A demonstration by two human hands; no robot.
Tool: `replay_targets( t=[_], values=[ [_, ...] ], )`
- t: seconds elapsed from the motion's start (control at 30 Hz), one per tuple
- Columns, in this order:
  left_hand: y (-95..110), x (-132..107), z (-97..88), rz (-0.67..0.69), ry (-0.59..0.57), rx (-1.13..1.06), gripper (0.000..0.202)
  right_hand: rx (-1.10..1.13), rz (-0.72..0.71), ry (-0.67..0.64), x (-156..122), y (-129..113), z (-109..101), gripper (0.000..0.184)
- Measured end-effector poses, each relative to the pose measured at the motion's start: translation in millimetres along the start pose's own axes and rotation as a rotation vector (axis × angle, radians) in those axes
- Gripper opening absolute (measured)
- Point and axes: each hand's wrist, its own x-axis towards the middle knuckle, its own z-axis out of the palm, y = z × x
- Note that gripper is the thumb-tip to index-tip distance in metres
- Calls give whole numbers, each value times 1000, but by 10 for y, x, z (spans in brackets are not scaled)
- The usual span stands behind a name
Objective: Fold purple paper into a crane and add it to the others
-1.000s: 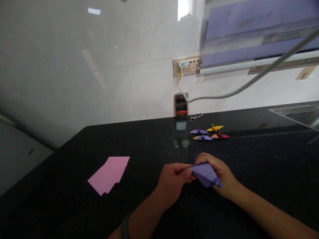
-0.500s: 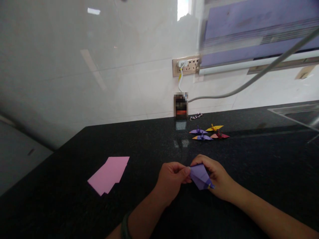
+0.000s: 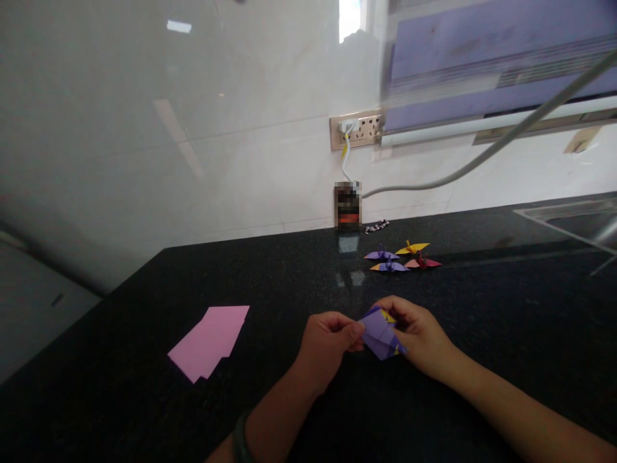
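Observation:
A folded piece of purple paper (image 3: 379,334) with a yellow underside sits between both my hands, just above the black stone counter (image 3: 289,283). My left hand (image 3: 328,341) pinches its left corner with thumb and fingers closed. My right hand (image 3: 418,334) grips its right side, fingers curled over the top edge. Several finished paper cranes (image 3: 398,257), purple, yellow and red, stand in a cluster farther back on the counter.
A small stack of pink paper sheets (image 3: 209,339) lies to the left. A dark phone (image 3: 348,206) leans on the wall, its white cable running up to a wall socket (image 3: 355,128). A grey hose (image 3: 482,154) crosses the wall. A sink edge (image 3: 569,212) shows at far right.
The purple paper has been folded smaller and turned, so more of its yellow side shows at the top. Both hands have drawn slightly closer together; the view shifted a little.

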Motion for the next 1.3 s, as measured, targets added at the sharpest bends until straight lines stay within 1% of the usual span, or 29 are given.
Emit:
replay_targets(
  t=[0.07, 0.1, 0.23, 0.3, 0.4, 0.47, 0.6, 0.63, 0.67, 0.73, 0.77, 0.83, 0.9, 1.0, 1.07, 1.17, 1.23, 1.3],
  values=[
    [3, 6, -8, 6, 4, -20, 27, 79, 57, 20, 15, 2, -7, 12],
    [3, 6, -9, 0, -22, -37, 28, 93, 65, 21, 20, -1, -10, 15],
    [-12, -8, 1, -21, -206, -62, 40, 77, 72, -14, 9, -29, -1, 18],
    [-26, -20, 7, -11, -239, -16, 42, 95, 80, -29, -6, -52, 18, 18],
    [-47, -33, 12, 5, -218, 84, 44, 183, 86, -37, -24, -84, 42, 18],
    [-59, -37, 15, 24, -175, 140, 45, 261, 104, -30, -27, -90, 48, 22],
    [-68, -37, 28, 91, -16, 162, 43, 439, 121, 29, -29, -73, 57, 44],
    [-66, -36, 34, 98, 22, 156, 42, 453, 114, 24, -30, -76, 66, 46],
    [-62, -37, 41, 100, 50, 148, 40, 442, 110, 13, -33, -86, 77, 44],
    [-52, -40, 62, 101, 76, 127, 36, 376, 113, -19, -40, -125, 108, 34],
    [-47, -44, 75, 100, 75, 114, 33, 355, 116, -19, -44, -150, 123, 29],
    [-37, -53, 104, 90, 53, 86, 28, 372, 99, -34, -48, -193, 138, 24],
    [-27, -63, 131, 70, 11, 67, 25, 360, 42, -37, -46, -210, 121, 23],
    [-20, -72, 151, 52, -59, 74, 26, 234, -49, -7, -31, -184, 48, 21],
    [-23, -73, 153, 48, -81, 101, 28, 185, -64, 2, -22, -158, 1, 22],
    [-31, -79, 159, 29, -76, 119, 27, 260, -33, -14, -24, -143, -8, 19],
    [-28, -91, 174, 14, -62, 116, 27, 361, 7, -45, -36, -150, 28, 17],
    [-15, -109, 200, 7, -49, 118, 29, 460, 59, -86, -49, -158, 78, 19]
  ],
)
